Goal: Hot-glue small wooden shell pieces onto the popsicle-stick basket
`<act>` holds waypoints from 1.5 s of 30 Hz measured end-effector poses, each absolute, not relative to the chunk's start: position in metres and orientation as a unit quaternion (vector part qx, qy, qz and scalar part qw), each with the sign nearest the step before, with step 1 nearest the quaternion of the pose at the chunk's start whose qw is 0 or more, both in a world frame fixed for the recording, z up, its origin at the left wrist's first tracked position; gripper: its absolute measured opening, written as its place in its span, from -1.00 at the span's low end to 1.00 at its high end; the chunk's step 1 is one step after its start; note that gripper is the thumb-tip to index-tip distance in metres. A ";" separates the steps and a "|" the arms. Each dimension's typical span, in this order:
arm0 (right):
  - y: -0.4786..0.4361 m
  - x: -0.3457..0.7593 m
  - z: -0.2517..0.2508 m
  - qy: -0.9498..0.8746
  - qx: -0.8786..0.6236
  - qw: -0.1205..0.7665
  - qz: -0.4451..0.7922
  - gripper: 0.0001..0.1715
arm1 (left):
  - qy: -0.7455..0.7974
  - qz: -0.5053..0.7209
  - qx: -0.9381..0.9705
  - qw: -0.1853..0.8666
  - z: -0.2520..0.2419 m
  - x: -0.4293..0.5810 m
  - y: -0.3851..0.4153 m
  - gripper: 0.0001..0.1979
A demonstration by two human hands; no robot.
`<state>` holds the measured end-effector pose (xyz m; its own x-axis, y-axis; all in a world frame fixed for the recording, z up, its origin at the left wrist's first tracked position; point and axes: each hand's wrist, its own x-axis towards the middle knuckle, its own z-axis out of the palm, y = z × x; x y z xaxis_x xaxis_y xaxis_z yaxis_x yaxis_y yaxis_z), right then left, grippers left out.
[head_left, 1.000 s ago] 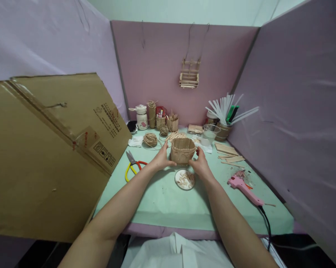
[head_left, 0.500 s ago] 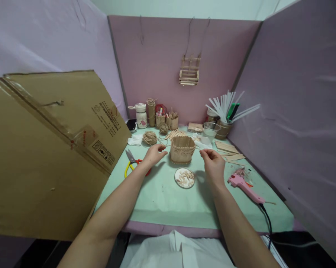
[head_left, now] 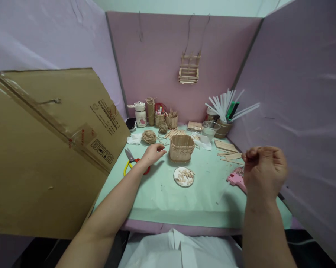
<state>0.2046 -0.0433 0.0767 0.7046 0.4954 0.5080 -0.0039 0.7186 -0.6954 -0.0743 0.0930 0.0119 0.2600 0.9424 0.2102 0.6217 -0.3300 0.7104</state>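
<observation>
A small wooden-stick basket (head_left: 181,149) with a braided-looking rim stands upright mid-table. Just left of it, my left hand (head_left: 154,153) hovers with fingers bent and apart, holding nothing and not visibly touching the basket. My right hand (head_left: 265,167) is raised at the right, its fingers closed together; whatever is in them, if anything, is hidden. Behind and below that hand lies a pink glue gun (head_left: 236,179), mostly covered by it. In front of the basket is a round white dish (head_left: 179,181) with small cut wood pieces (head_left: 186,176).
Scissors (head_left: 131,159) with yellow and red handles lie partly under my left forearm. Behind are a twine ball (head_left: 149,137), a clear cup (head_left: 211,130), wooden sticks (head_left: 226,146) and a pot (head_left: 223,128) holding white glue sticks. A large cardboard sheet (head_left: 51,156) leans at left.
My right hand has moved right and up, away from the basket, and now blocks much of the glue gun. My left hand has stayed nearly in place beside the basket.
</observation>
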 end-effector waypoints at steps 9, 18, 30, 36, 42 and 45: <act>-0.047 0.125 0.018 -0.563 -0.478 0.598 0.312 -0.91 | 0.400 0.325 0.622 0.590 0.019 -0.047 -0.004 -0.71; -0.049 0.109 0.010 -0.678 -0.469 0.533 0.191 -0.86 | 0.359 0.351 0.404 0.765 0.012 -0.049 -0.006 -0.63; -0.051 0.110 -0.005 -0.725 -0.453 0.514 0.064 -0.84 | 0.356 0.284 0.317 0.832 0.015 -0.050 -0.003 -0.74; -0.050 0.109 -0.010 -0.730 -0.457 0.509 0.004 -0.84 | 0.364 0.292 0.302 0.832 0.016 -0.049 -0.004 -0.78; -0.051 0.105 -0.012 -0.733 -0.460 0.501 -0.020 -0.81 | 0.372 0.320 0.328 0.807 0.010 -0.047 -0.003 -0.69; -0.052 0.103 -0.012 -0.732 -0.469 0.494 -0.009 -0.76 | 0.382 0.341 0.360 0.780 0.006 -0.047 -0.003 -0.63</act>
<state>0.1030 -0.0521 -0.0125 -0.0717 0.6773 0.7322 0.6949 0.5606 -0.4504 -0.0467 -0.0032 0.0064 0.4762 0.8069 -0.3495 -0.2571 0.5079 0.8222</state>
